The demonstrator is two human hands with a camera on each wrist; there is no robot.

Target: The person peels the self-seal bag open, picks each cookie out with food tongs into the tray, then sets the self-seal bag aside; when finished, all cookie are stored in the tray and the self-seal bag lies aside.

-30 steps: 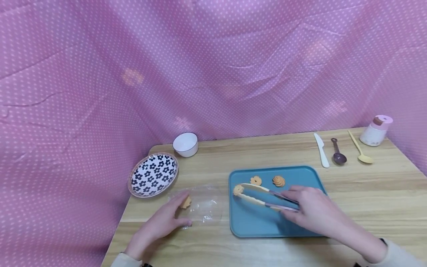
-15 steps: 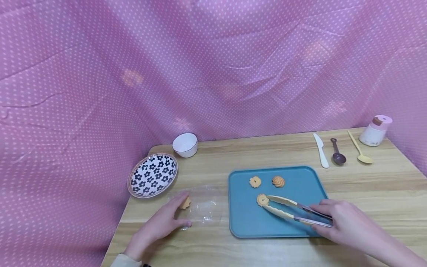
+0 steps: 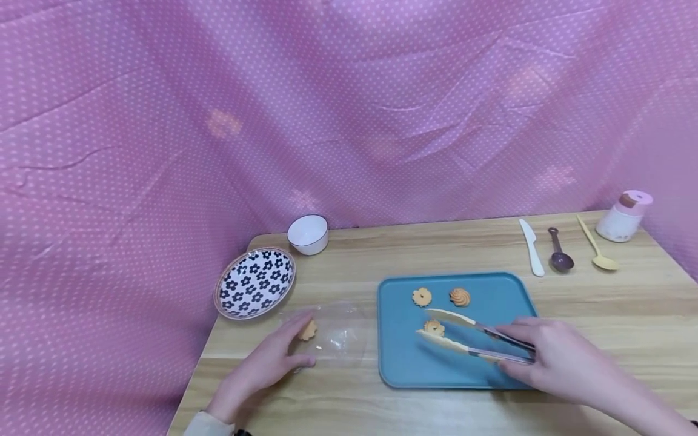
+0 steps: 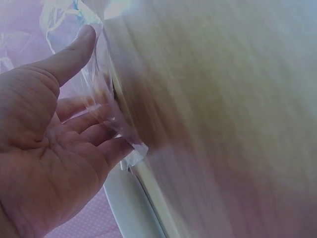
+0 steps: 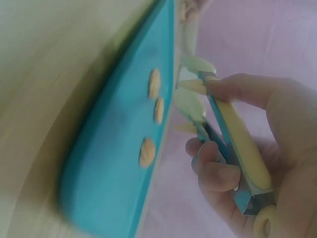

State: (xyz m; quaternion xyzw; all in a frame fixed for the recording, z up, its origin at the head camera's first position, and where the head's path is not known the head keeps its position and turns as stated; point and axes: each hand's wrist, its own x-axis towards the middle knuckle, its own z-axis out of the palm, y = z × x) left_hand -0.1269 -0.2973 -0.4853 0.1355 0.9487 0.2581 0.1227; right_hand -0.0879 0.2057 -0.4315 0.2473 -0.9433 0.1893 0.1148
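My right hand (image 3: 561, 357) grips a pair of tongs (image 3: 463, 351) with cream tips and metal arms, over the blue tray (image 3: 403, 369). The tongs are spread, and a ring-shaped cookie (image 3: 434, 327) shows between their arms on the tray. Farther back on the tray lie a flower-shaped cookie (image 3: 422, 297) and a swirled cookie (image 3: 460, 297). Left of the tray, a clear plastic bag (image 3: 343, 339) has a cookie (image 3: 308, 330) at it, partly hidden by my left hand (image 3: 262, 369). That hand's thumb and fingers stand apart, touching the bag's edge (image 4: 106, 104).
A flower-patterned plate (image 3: 255, 283) and a white bowl (image 3: 308, 234) stand at the back left. At the back right are a white knife (image 3: 531, 247), a dark measuring spoon (image 3: 560, 257), a yellow spoon (image 3: 600, 257) and a pink-topped jar (image 3: 624, 216).
The tongs carried the ring-shaped cookie from the tray's left edge to the right, then spread apart and let it go there. My left hand stayed by the bag.
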